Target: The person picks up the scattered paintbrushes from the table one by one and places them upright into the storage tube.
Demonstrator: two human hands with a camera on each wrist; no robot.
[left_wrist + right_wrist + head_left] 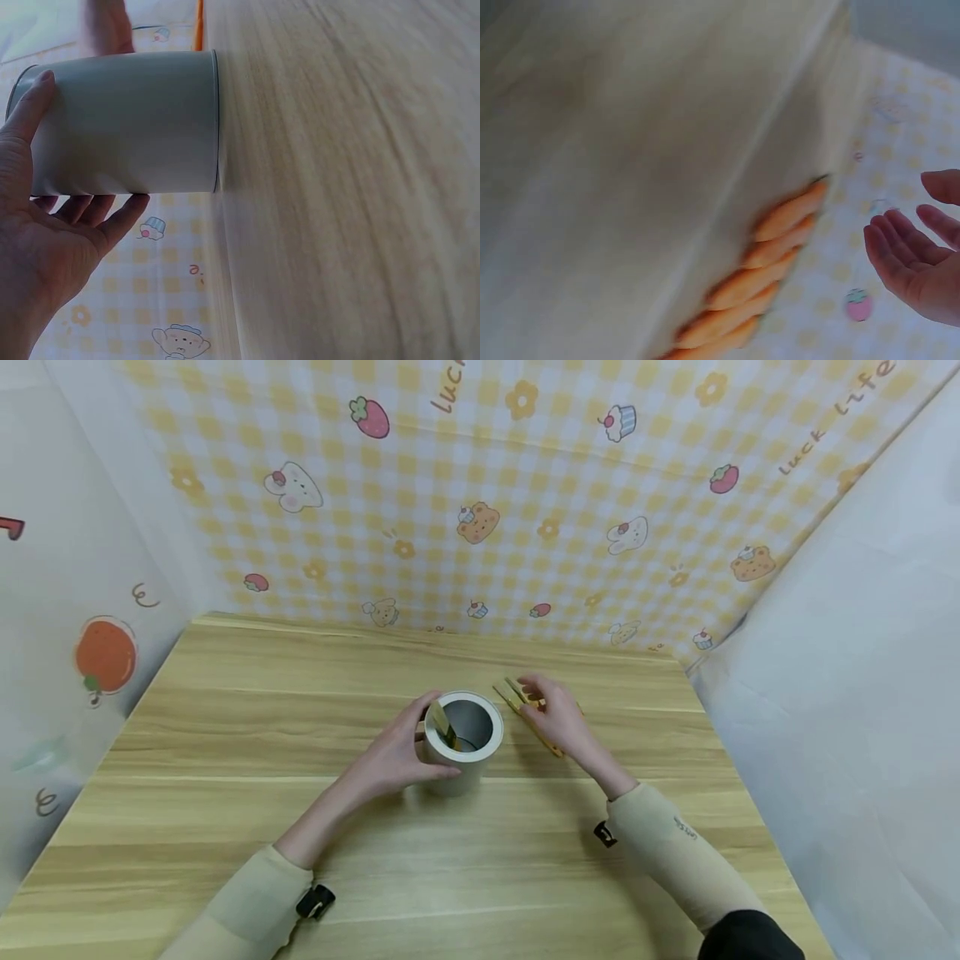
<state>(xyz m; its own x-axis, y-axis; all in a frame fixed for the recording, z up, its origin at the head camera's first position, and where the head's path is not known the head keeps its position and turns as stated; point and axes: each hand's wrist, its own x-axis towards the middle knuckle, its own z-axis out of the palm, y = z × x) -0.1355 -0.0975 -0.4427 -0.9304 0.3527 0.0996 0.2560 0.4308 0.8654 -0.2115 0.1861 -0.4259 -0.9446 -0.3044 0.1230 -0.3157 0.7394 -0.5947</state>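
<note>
My left hand grips a pale grey-white cylindrical canister, thumb on the near side and fingers round the left. In the left wrist view the canister stands with its base at the tabletop. Inside its open top leans a yellowish flat-ended piece. To the right, my right hand hovers with loosely bent fingers over slim yellow-orange sticks lying on the table. In the right wrist view they show as an orange, twisted-looking shape; the right hand holds nothing there.
The wood-grain tabletop meets a yellow checked backdrop with cartoon prints at its far edge. White sheets flank it, the right one plain and the left one printed.
</note>
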